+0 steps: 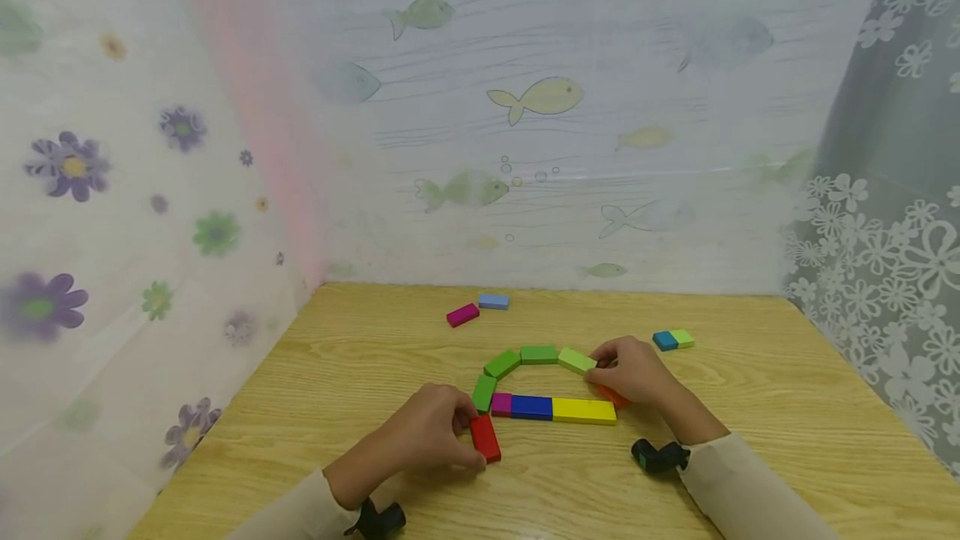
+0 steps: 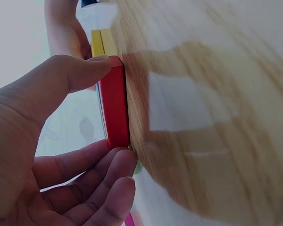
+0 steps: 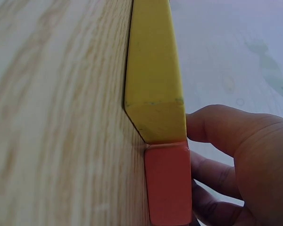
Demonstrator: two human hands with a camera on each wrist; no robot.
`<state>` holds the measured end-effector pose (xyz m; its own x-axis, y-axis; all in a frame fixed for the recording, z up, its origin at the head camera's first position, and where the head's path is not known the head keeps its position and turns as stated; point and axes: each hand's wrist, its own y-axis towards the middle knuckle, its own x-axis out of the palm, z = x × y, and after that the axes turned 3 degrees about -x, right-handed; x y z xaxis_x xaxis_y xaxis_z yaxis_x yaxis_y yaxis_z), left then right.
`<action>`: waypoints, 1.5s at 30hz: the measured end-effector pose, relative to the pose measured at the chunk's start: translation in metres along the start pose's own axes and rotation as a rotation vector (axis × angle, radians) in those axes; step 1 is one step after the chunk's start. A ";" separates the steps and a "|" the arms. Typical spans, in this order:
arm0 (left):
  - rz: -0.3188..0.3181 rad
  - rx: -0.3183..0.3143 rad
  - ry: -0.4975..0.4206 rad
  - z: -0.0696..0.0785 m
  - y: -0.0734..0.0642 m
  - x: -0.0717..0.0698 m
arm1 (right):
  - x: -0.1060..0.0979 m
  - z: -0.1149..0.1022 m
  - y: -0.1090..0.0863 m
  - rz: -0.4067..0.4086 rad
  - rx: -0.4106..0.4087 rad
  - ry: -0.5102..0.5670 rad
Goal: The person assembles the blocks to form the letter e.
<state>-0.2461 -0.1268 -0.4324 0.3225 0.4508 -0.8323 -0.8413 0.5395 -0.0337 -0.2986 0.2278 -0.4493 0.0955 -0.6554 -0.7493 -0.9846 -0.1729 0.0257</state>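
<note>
My left hand (image 1: 431, 432) pinches a red block (image 1: 486, 438) lengthwise, thumb at its near end and fingertips at the far end. The block lies on the table below a green block (image 1: 484, 394). With thumb and forefinger, my right hand (image 1: 633, 369) pinches the right end of a light green block (image 1: 576, 361), the last of a curved row. An orange block (image 3: 169, 183), partly hidden by that hand in the head view, touches the end of a yellow block (image 1: 583, 411). A blue block (image 1: 532, 407) and a magenta block (image 1: 502, 405) continue the straight row leftward.
Two more green blocks (image 1: 538, 355) form the arc's top. Farther back lie a dark pink block (image 1: 462, 315) and a light blue one (image 1: 493, 302). A teal block (image 1: 664, 341) and a lime block (image 1: 682, 338) touch at the right. Patterned curtains (image 1: 540, 148) surround the wooden table (image 1: 337, 357).
</note>
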 end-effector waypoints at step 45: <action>-0.018 -0.007 -0.033 0.002 0.001 -0.004 | 0.000 0.001 0.000 -0.002 -0.004 -0.013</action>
<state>-0.2475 -0.1265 -0.4279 0.3517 0.4645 -0.8127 -0.8383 0.5426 -0.0526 -0.2993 0.2289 -0.4501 0.0957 -0.6451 -0.7581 -0.9838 -0.1772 0.0266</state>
